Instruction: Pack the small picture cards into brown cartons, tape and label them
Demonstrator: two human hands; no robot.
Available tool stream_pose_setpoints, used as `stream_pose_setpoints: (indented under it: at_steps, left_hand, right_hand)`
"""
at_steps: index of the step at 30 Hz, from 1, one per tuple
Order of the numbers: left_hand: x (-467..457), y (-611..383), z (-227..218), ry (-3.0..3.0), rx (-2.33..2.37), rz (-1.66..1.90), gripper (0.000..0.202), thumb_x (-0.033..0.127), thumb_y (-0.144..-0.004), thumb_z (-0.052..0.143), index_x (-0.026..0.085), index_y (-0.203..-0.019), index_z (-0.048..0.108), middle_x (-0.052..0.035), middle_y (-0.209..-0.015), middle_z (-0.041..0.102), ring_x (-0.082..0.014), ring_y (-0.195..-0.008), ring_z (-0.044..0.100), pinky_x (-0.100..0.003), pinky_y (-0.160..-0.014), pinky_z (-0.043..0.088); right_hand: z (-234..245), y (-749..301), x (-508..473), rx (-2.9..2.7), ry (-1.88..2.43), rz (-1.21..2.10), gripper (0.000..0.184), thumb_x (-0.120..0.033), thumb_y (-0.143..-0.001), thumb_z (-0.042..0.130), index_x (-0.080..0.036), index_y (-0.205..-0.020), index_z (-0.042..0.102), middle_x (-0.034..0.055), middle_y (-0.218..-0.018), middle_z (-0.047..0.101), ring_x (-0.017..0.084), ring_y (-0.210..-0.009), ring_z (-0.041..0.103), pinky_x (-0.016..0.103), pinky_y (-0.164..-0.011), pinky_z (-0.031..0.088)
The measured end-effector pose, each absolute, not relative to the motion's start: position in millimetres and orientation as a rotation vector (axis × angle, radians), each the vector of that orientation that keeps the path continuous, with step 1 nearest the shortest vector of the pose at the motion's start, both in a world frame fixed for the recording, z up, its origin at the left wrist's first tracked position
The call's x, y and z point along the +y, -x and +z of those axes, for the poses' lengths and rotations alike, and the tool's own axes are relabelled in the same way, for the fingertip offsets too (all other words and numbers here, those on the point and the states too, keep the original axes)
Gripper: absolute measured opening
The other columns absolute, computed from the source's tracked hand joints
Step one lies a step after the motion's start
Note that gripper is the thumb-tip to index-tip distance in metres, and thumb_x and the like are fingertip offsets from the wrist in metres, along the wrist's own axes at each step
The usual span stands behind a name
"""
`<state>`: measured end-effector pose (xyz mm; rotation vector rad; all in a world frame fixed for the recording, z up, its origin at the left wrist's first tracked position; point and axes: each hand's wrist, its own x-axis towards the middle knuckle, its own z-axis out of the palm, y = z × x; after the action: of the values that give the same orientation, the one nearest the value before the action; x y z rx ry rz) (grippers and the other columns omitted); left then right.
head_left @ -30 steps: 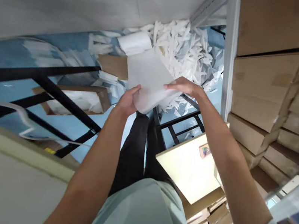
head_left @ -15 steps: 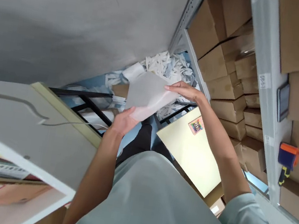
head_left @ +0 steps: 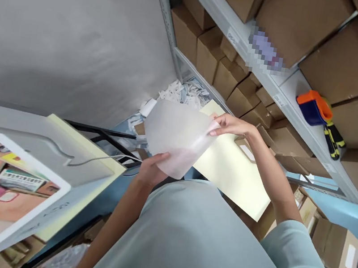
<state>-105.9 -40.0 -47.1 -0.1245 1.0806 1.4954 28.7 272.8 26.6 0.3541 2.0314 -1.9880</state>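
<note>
A thin, translucent white sheet is stretched between my hands in front of my waist; whether it is a single layer or a flat bag I cannot tell. My left hand grips its lower left edge, thumb on top and fingers hidden underneath. At its right edge my right hand pinches the sheet between thumb and fingers. A pale yellow tabletop lies below and beyond my right hand. Left of my left hand, a grey cable runs across.
Metal shelving with many cardboard boxes fills the right side. An orange and blue tool with a yellow-black handle sits on its edge. Paper scraps heap by the grey wall. A white bin of printed packs stands left.
My view has turned toward the right-hand shelving. My right hand has gone from flat fingers along the sheet to pinching its edge, and the sheet is spread wider and nearer my body.
</note>
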Motion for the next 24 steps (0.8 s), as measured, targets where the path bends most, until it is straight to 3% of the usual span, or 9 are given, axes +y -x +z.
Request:
stream_pose_setpoints:
  at_steps: [6,13,19,24]
  left_hand:
    - [-22,4,-49,0.201,1.086,1.223,0.026,0.031,-0.076,0.088,0.015,-0.097,0.086,-0.0128,-0.114,0.086,-0.0397,-0.124,0.078,-0.049,-0.115,0.062]
    - [6,-88,-102,0.186,0.887,0.88,0.025,0.026,-0.095,0.075,0.015,-0.117,0.083,-0.014,-0.132,0.082,-0.0316,-0.13,0.076,-0.046,-0.118,0.059]
    - [30,-169,-162,0.169,1.023,0.6,0.027,0.037,-0.1,0.079,0.021,-0.121,0.078,-0.0137,-0.137,0.08,-0.0255,-0.123,0.079,-0.042,-0.121,0.056]
    - [26,-202,-181,-0.068,0.993,0.261,0.043,0.058,-0.088,0.087,0.017,-0.102,0.081,-0.0221,-0.13,0.081,-0.0328,-0.111,0.082,-0.042,-0.105,0.064]
  right_hand:
    - [22,-184,261,1.856,-0.581,-1.984,0.053,-0.057,-0.071,0.101,-0.016,-0.103,0.088,0.0059,-0.104,0.087,0.023,-0.102,0.08,0.032,-0.096,0.06]
    - [-34,-354,234,1.764,-1.249,-2.058,0.049,-0.058,-0.069,0.1,-0.015,-0.088,0.086,0.0068,-0.09,0.084,0.022,-0.088,0.076,0.03,-0.084,0.058]
    - [-109,-436,203,1.484,-1.969,-2.107,0.054,-0.057,-0.057,0.104,-0.015,-0.079,0.077,0.0058,-0.081,0.078,0.017,-0.08,0.069,0.03,-0.079,0.059]
    - [-154,-480,177,1.412,-2.255,-1.897,0.056,-0.06,-0.058,0.099,-0.02,-0.064,0.06,-0.0008,-0.068,0.065,0.015,-0.075,0.062,0.029,-0.078,0.057]
